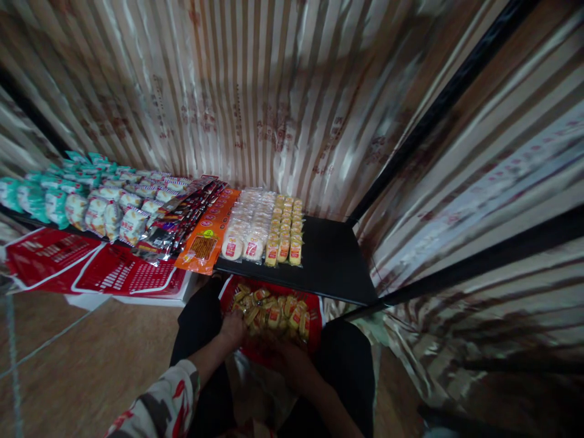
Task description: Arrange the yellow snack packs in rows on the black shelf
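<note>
A red container with a white edge (pixel 316 333) sits between my knees, below the front edge of the black shelf (pixel 335 255). Several small gold-wrapped snack packets (pixel 274 315) lie loose in it. At its left side is my left hand (pixel 233 328), fingers curled in against the packets; what they hold is hidden. My right hand (pixel 292 362) reaches over the near side of the container, its fingers dark and smeared by motion. Above on the shelf, yellow snack packets (pixel 283 234) stand in neat rows, beside rows of clear-wrapped white round snacks (pixel 250 228).
Further left on the shelf are orange flat packs (pixel 205 234), dark red packs (pixel 182 213), white packets (pixel 132 225) and teal packets (pixel 55 207). Red-printed boxes (pixel 132 271) stand below. Black shelf posts (pixel 438 109) rise at right, before striped sheeting (pixel 274 91).
</note>
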The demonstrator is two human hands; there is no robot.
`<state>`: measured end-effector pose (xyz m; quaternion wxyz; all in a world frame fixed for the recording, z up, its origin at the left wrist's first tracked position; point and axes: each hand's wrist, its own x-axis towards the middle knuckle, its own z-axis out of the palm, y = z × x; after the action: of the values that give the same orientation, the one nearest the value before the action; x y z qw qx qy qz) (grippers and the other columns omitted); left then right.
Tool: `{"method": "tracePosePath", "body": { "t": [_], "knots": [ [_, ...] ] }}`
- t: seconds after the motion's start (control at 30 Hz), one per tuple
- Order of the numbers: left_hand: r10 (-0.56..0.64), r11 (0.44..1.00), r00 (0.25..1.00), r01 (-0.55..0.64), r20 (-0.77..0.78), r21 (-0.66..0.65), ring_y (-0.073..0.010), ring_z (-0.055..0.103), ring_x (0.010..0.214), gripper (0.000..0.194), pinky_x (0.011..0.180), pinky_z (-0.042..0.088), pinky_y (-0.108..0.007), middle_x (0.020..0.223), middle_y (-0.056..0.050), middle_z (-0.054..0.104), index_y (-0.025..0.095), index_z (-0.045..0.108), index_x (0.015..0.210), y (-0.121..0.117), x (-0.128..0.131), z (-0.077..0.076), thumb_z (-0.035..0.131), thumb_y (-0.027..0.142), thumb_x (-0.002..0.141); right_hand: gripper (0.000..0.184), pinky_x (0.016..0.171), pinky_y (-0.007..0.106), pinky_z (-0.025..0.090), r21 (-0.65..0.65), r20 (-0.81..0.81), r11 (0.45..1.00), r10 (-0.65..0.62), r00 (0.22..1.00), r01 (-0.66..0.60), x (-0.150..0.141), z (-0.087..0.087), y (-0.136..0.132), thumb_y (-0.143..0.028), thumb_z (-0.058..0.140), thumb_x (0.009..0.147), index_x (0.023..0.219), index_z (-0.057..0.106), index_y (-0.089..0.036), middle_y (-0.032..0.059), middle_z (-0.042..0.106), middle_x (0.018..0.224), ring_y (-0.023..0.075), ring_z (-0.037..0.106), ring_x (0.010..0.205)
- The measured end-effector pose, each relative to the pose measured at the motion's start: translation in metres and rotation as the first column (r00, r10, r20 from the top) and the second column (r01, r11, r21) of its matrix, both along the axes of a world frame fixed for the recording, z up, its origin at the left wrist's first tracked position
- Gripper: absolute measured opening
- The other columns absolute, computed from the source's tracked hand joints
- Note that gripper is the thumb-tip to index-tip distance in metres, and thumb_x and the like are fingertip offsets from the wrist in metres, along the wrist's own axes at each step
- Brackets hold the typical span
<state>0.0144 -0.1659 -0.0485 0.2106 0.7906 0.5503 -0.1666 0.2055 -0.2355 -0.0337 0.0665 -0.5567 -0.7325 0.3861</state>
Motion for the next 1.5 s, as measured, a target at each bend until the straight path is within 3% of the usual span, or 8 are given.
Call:
{"method": "tracePosePath", "body": {
  "t": [0.2,0.3,0.4,0.53,0.8,1.07,1.27,1.5],
  "knots": [
    [0.114,0.99,0.96,-0.132,0.257,0.056,-0.0239,0.056,0.105,0.031,0.088,0.043,-0.034,0.112,-0.012,0.06,0.016,0.063,0.103,0.008,0.006,0.035,0.043,0.03,0.084,0.035,0.087,0.039,0.046,0.002,-0.31,0.962,-0.26,0.915,0.274,0.002,0.008,0.01,-0.037,0.044,0.082,0.099,0.068,-0.018,0.0109,0.07,0.1,0.0247,0.063,0.094],
    [0.372,0.926,0.678,-0.316,0.634,-0.205,-0.017,0.059,0.082,0.036,0.074,0.045,-0.027,0.088,-0.006,0.063,0.016,0.063,0.087,0.015,0.017,0.049,0.037,0.041,0.087,0.042,0.084,0.04,0.049,-0.126,-0.5,0.882,-0.453,0.738,0.455,-0.004,0.015,0.02,-0.049,0.048,0.079,0.103,0.063,-0.017,0.0125,0.07,0.101,0.0252,0.065,0.092],
    [0.568,0.82,0.314,-0.293,0.761,-0.492,-0.0105,0.049,0.058,0.048,0.053,0.039,-0.022,0.069,0.0,0.056,0.015,0.059,0.083,0.015,0.031,0.055,0.041,0.059,0.08,0.048,0.081,0.038,0.052,-0.271,-0.632,0.826,-0.539,0.556,0.494,-0.011,0.025,0.028,-0.055,0.054,0.073,0.103,0.06,-0.019,0.0111,0.07,0.099,0.0242,0.066,0.089],
    [0.609,0.784,0.135,-0.248,0.781,-0.569,-0.0069,0.043,0.053,0.053,0.048,0.035,-0.019,0.066,0.002,0.053,0.014,0.058,0.08,0.01,0.045,0.06,0.053,0.066,0.068,0.051,0.083,0.039,0.052,-0.284,-0.662,0.774,-0.585,0.467,0.567,-0.011,0.035,0.032,-0.057,0.063,0.064,0.098,0.061,-0.02,0.0102,0.071,0.097,0.0254,0.066,0.091],
    [0.65,0.756,0.196,-0.268,0.734,-0.598,-0.0089,0.058,0.069,0.023,0.057,0.044,-0.017,0.085,-0.002,0.064,0.015,0.054,0.1,0.009,0.075,0.073,0.054,0.019,0.077,0.05,0.085,0.041,0.053,-0.255,-0.668,0.75,-0.593,0.45,0.61,0.021,0.03,0.03,-0.059,0.062,0.066,0.096,0.063,-0.019,0.0111,0.071,0.097,0.0275,0.067,0.092],
    [0.519,0.842,0.188,-0.279,0.834,-0.461,-0.011,0.06,0.071,0.016,0.066,0.048,-0.022,0.084,-0.003,0.066,0.014,0.056,0.093,0.023,0.117,0.067,0.051,0.014,0.078,0.041,0.085,0.038,0.053,-0.155,-0.629,0.733,-0.59,0.506,0.662,0.05,0.043,0.043,-0.051,0.059,0.073,0.102,0.061,-0.022,0.0078,0.071,0.1,0.0245,0.067,0.09],
    [0.391,0.865,0.395,-0.466,0.832,-0.185,-0.0149,0.058,0.1,0.032,0.083,0.049,-0.023,0.114,-0.01,0.059,0.014,0.052,0.112,0.043,0.147,0.094,0.048,0.016,0.081,0.044,0.082,0.038,0.054,-0.106,-0.667,0.645,-0.611,0.427,0.757,0.073,0.048,0.082,-0.051,0.061,0.069,0.098,0.062,-0.018,0.0105,0.071,0.096,0.0249,0.067,0.089],
    [0.3,0.905,0.607,-0.426,0.736,-0.017,-0.0163,0.038,0.128,0.039,0.112,0.027,-0.029,0.136,-0.006,0.046,0.017,0.05,0.125,0.085,0.201,0.129,0.037,0.018,0.088,0.047,0.08,0.036,0.053,0.016,-0.667,0.554,-0.614,0.421,0.833,0.117,0.059,0.167,-0.053,0.058,0.067,0.097,0.061,-0.016,0.0111,0.07,0.093,0.0235,0.066,0.086]
  ]
}}
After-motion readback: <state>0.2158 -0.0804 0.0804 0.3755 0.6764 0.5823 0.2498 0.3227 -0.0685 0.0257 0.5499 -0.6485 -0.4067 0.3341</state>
